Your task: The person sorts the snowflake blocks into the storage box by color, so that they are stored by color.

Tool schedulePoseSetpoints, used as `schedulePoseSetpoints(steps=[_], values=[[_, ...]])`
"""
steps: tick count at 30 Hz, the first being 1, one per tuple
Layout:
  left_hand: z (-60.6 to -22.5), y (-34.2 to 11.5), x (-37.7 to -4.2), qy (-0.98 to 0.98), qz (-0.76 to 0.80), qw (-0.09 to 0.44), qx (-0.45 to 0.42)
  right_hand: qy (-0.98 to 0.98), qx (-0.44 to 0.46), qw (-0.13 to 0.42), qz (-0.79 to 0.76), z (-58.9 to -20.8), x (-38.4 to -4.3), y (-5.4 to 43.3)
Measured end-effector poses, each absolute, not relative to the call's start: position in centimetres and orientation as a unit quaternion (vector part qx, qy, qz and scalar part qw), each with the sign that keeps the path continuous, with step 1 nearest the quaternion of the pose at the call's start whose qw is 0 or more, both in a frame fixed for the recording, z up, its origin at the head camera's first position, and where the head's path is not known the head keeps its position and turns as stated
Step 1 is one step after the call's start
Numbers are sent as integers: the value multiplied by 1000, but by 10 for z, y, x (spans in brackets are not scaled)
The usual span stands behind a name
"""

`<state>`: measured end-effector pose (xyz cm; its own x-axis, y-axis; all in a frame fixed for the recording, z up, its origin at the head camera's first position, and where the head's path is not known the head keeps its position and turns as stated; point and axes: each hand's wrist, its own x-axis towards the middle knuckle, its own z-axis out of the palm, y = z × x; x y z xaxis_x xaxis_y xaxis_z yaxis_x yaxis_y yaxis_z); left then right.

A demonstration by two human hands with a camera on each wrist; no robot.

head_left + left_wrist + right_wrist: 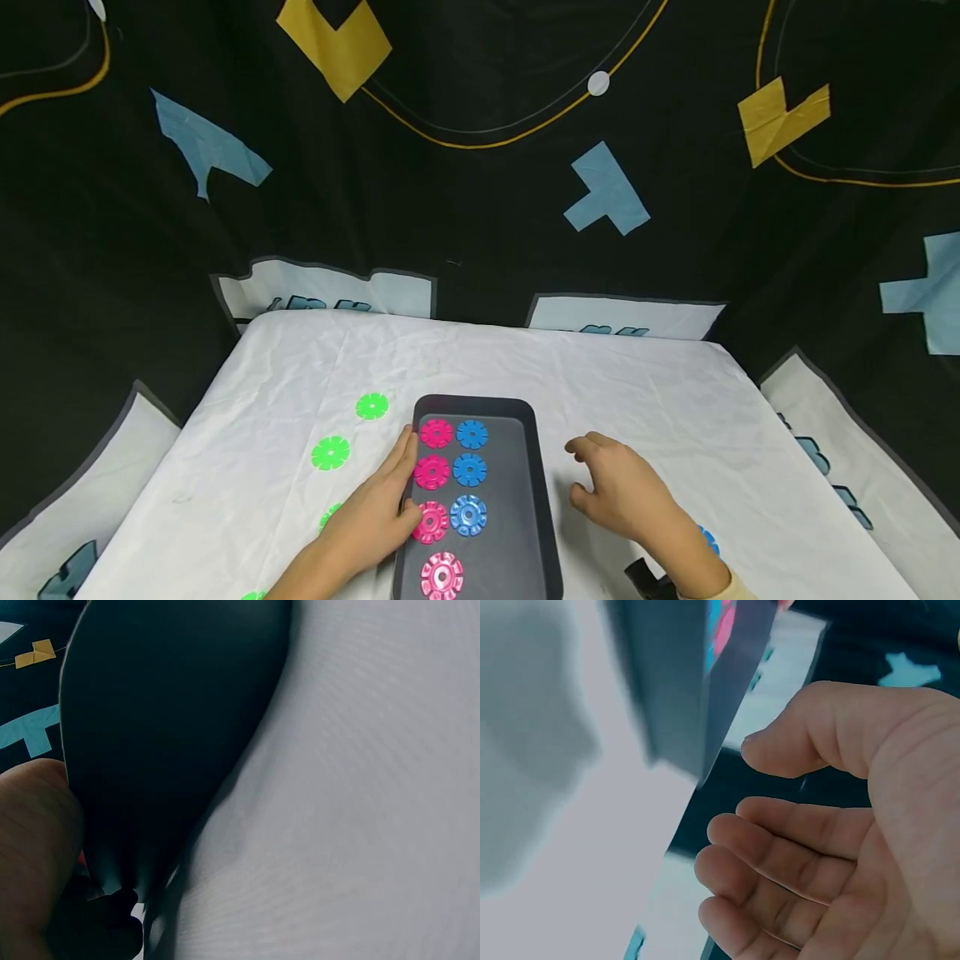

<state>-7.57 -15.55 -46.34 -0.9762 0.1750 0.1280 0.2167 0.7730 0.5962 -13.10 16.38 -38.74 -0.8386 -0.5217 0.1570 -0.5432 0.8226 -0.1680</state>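
Note:
A dark grey rectangular tray (513, 500) holds two columns of notched plastic discs, pink discs (432, 472) on the left and blue discs (470, 470) beside them. My left hand (371, 521) grips the tray's left side, its thumb at the rim and its fingers along the outer wall. In the left wrist view, the tray (172, 712) rises dark beside that hand (37, 855). To the right of the tray, apart from it, my right hand (626, 487) hovers with loosely bent fingers. The right wrist view shows nothing between that hand's (832, 847) thumb and fingers.
Several green discs, including one green disc (330, 452), lie on the white tablecloth (630, 392) left of the tray. Another blue disc (708, 540) lies partly behind the right forearm. A black curtain (465, 217) with taped shapes hangs behind the table.

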Motion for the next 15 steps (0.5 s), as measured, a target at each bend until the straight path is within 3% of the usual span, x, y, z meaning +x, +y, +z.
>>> schedulePoseSetpoints(steps=[15], values=[[-465,-156,-76,-940,-323,36,-103,-982,102,-32,156,-414,-113,265]])
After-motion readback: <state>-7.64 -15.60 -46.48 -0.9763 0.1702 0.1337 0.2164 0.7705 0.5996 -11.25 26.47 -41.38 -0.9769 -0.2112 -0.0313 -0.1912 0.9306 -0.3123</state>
